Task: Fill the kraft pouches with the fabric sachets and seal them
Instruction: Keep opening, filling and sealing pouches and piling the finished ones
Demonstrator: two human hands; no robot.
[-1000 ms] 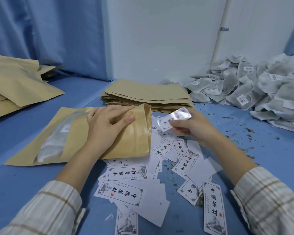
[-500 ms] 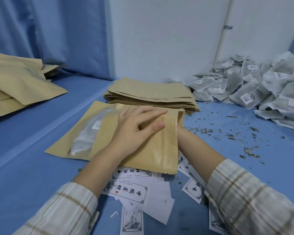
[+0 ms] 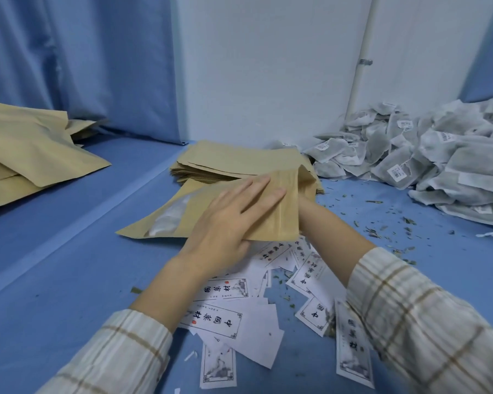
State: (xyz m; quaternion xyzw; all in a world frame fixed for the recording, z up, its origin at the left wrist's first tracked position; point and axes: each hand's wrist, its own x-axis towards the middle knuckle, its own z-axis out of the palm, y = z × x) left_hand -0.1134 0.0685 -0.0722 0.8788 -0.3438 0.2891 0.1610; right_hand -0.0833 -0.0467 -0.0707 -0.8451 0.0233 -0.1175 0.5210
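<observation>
Filled pouches (image 3: 32, 155): a loose heap of kraft pouches at the far left of the blue table (image 3: 54, 280), well apart from both hands.
Curtain (image 3: 77, 61): blue cloth hanging behind the heap, reaching across to the white wall.
Pouch in hand (image 3: 211, 211): a kraft pouch with a clear window lying at the middle of the table, bottom end to the left, open mouth to the right and lifted off the surface. Something white shows through the window, left of the left hand.
Left hand (image 3: 234, 220): laid flat on top of the pouch near its mouth, fingers straight and spread and pointing right and far, thumb tucked under the near edge of the pouch.
Empty pouches (image 3: 234, 160): a flat stack just beyond the pouch in hand, partly hidden by its raised mouth.
Right hand (image 3: 303, 207): reached in under the raised mouth of the pouch; only the wrist and forearm show, so how its fingers lie cannot be told.
Labels (image 3: 217, 322): white printed paper slips scattered on the near side of the table, below the pouch and between the two forearms.
Crumbs (image 3: 382, 231): dry herb bits strewn on the table right of the pouch.
Sachets (image 3: 427, 157): a large heap of grey-white fabric sachets with small stickers at the far right against the wall, well apart from the hands.
</observation>
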